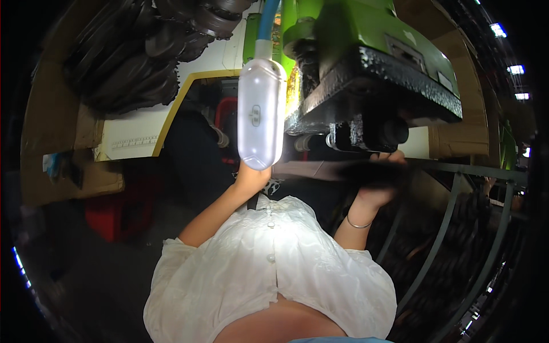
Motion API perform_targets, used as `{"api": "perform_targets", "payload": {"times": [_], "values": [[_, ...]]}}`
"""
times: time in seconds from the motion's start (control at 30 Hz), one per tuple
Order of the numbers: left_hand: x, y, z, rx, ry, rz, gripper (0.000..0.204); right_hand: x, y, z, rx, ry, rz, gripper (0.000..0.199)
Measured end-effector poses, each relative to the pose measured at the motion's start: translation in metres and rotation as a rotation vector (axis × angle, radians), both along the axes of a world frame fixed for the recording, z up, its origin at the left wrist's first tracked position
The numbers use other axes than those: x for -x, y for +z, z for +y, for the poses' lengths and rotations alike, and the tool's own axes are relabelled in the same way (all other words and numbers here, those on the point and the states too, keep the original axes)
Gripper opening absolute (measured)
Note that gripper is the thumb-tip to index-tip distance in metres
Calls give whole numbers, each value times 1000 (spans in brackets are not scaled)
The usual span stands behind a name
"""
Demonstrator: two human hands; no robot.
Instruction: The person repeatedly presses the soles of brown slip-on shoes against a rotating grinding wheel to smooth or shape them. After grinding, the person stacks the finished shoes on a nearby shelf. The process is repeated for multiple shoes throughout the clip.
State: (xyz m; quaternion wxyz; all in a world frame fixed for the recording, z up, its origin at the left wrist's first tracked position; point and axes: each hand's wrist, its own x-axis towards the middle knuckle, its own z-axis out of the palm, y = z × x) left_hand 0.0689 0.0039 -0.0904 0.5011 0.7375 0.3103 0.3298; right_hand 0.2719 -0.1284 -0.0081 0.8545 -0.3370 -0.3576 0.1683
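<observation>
A long flat piece [311,170], brownish grey and turning dark and blurred toward its right end, stretches between my two hands in front of my waist. My right hand [377,194] is closed around the dark end, its fingertips showing just below the machine's black underside. At the other end is my left hand [251,179], touching or very near the piece. A white lamp covers its fingers, so its grip is hidden. Above the hands stands a green machine [366,34] with a thick black plate [394,74].
The glowing lamp [261,114] hangs from a blue neck [269,20] between me and the bench. Dark, sole-like pieces [126,57] are piled at the upper left on a white tabletop [128,134]. A metal rail rack [452,206] stands at right, a red stool-like object [117,214] at left.
</observation>
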Motion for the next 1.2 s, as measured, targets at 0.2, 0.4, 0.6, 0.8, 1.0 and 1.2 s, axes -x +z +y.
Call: {"api": "perform_targets", "payload": {"times": [0.2,0.4,0.6,0.8,1.0,1.2], "values": [[44,-143,18,197,-76,491,19,-33,13,-31,118,-389,97,61],[37,-27,90,-130,318,56,19,-102,33,-32,44,-838,168,51],[21,92,182,-592,692,-124,25,-88,-41,-7,643,-1007,130,70],[-32,183,224,-1299,754,-261,45,-48,-45,24,610,-739,-52,56],[-67,271,242,-926,523,79,63,-35,-49,39,577,-616,-169,46],[-53,283,202,-1115,577,-201,45,-34,-74,25,635,-536,-66,39]]}}
